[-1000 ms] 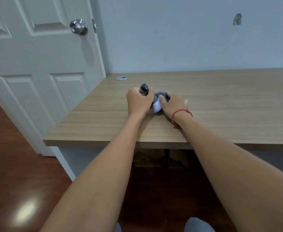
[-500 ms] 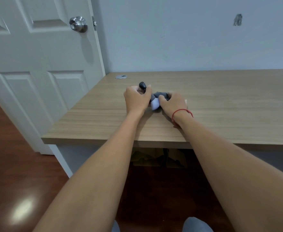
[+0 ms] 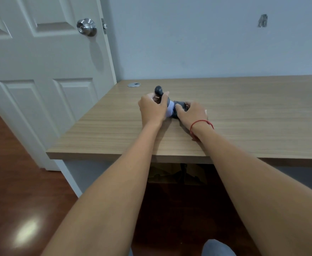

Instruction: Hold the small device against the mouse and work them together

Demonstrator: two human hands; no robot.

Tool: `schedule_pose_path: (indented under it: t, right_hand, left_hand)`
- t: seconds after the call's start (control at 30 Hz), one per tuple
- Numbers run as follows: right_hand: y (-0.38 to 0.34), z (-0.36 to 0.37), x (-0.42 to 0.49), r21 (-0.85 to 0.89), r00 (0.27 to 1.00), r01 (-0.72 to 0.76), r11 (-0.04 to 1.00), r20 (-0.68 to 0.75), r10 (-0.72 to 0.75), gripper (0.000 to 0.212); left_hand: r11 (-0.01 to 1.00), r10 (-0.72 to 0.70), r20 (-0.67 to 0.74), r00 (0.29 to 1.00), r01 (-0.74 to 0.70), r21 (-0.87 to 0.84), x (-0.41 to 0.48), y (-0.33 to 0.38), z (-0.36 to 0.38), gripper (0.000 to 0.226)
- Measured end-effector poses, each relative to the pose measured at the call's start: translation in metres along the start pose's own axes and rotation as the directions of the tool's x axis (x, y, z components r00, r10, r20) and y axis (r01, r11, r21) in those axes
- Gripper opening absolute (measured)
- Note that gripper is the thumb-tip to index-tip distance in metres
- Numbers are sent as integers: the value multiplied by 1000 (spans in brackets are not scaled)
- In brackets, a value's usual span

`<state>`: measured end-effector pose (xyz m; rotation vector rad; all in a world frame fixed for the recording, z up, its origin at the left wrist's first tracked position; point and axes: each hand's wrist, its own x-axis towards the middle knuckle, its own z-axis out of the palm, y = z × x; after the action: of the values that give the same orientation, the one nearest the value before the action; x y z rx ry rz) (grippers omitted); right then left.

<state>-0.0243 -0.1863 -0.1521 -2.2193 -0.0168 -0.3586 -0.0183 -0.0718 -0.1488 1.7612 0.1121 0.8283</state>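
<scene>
Both hands [image 3: 171,110] hide a gadget [image 3: 170,106] near a grommet [image 3: 134,84].

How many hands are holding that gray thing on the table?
2. The left hand grips the gray thing near its round dark end; the right hand holds its other end. Both are over the table.

Single head-worn view, looking forward and down along both forearms; fingers [image 3: 185,105] mid-frame at arm's reach, desk [image 3: 243,117] beneath them, door [image 3: 40,71] left of them.
</scene>
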Motion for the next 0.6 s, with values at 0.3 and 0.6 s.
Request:
schedule_pose_path:
  t: [0.3, 0.6]
  right_hand:
    - [-2, -2, -4, 3, 1000, 16, 1000, 22, -16, 24]
    - [-8, -5, -16, -94, 996, 48, 994, 81, -40, 37]
  left_hand:
    - [997, -8, -10, 1000, 9, 76, 4, -3, -1, 44]
    - [1000, 1, -70, 998, -2, -8, 5, -2, -1, 36]
